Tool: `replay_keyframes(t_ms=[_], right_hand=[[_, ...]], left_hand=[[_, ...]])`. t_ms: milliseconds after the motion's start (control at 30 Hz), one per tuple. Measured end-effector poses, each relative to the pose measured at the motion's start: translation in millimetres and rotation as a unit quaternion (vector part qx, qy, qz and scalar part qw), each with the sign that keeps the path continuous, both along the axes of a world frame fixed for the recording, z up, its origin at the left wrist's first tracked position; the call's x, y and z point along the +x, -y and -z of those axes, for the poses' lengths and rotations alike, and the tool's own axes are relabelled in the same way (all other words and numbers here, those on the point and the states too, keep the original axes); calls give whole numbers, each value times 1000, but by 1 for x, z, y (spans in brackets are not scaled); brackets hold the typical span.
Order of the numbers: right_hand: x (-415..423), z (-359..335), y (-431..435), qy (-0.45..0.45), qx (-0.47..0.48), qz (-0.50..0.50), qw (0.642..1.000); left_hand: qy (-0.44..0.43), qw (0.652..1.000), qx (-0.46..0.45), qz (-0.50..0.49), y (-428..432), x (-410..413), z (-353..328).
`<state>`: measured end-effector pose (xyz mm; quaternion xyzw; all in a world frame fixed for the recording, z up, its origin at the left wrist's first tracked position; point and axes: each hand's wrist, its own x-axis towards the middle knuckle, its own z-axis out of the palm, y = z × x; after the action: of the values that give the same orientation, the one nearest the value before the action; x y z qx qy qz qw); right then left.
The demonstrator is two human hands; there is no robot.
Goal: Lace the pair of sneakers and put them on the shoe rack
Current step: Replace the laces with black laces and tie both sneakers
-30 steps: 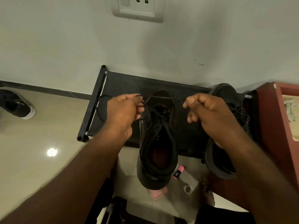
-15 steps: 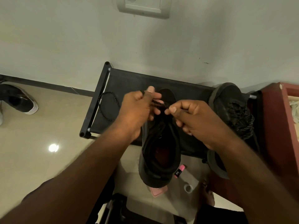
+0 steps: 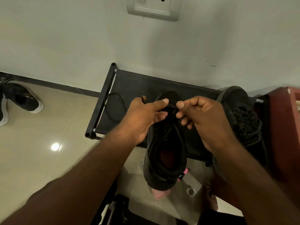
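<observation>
Left forearm [image 3: 81, 176] and right forearm [image 3: 253, 179] are showing bare up to the lower frame corners. Left hand [image 3: 142, 116] and right hand [image 3: 206, 117] are going ungloved, thumbnails [image 3: 165, 100] trimmed short. Bare foot [image 3: 211, 199] is showing blurred, lower right of centre.

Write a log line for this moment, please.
lacing | left hand holds lace | right hand pinches lace | black sneaker toe on shoe rack | second sneaker laced

Middle sneaker [image 3: 167, 153]: left hand [image 3: 142, 117] and right hand [image 3: 206, 117] are covering its eyelets; right sneaker [image 3: 243, 114]: forearm [image 3: 235, 159] is hiding its opening; wall socket [image 3: 152, 8]: top edge is cropping it
</observation>
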<state>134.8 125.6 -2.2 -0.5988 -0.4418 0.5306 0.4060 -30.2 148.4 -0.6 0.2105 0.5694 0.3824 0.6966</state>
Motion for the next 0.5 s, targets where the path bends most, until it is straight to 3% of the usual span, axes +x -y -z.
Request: replay_keyframes(t_ms=[67, 133, 200, 333, 400, 500], right_hand=[[-2, -2, -1, -65, 5, 19, 998], [-4, -2, -4, -124, 14, 12, 992], [-7, -1, -4, -121, 19, -9, 992], [-12, 1, -1, 36, 47, -32, 998], [-15, 3, 2, 63, 69, -26, 995], [-18, -1, 2, 25, 135, 27, 990]], left_hand=[[-164, 985, 40, 32, 0, -4, 3], [-245, 965, 73, 59, 1, -8, 4], [-214, 974, 54, 50, 0, -8, 2], [-37, 996, -56, 62, 4, -4, -6], [-42, 994, -62, 77, 5, -3, -5], [-48, 999, -24, -7, 2, -7, -8]])
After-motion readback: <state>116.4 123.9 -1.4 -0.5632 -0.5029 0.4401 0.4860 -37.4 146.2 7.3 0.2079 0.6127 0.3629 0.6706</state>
